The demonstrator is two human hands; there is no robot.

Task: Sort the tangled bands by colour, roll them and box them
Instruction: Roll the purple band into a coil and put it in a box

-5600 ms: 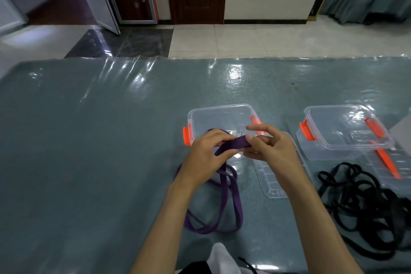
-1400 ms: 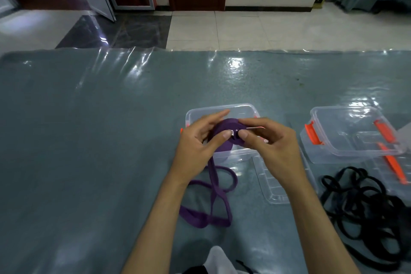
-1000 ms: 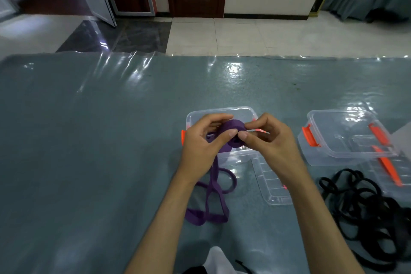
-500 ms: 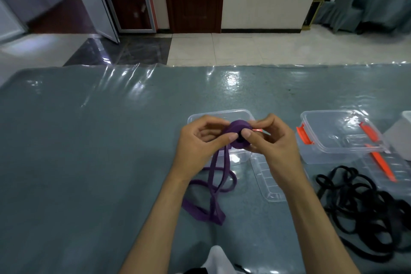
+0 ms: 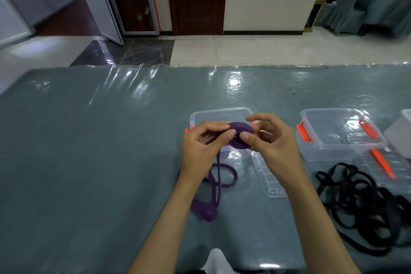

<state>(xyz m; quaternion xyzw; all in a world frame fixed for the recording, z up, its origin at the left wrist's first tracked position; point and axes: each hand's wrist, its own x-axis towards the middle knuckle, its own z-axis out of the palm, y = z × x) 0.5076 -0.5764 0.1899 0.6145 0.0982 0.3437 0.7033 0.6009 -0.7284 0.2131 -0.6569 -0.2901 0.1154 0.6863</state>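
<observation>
Right now both hands pinch the purple band's roll (image 5: 240, 136) above the open box (image 5: 213, 115): left hand (image 5: 203, 145) & right hand (image 5: 270, 143) either side; loose tail (image 5: 216, 181) hangs down-left, nearer the left.

Dim, cool and bluish overall, with daylight entering from beyond the far edge of the table (image 5: 89, 162). Bright glare patches and streaks on its glossy plastic covering, strongest at the far edge; soft, faint shadows under the forearms at its near edge. Wide-angle bending of straight lines above and beside the table. Slight blur toward the frame's corners and near the bottom.
</observation>
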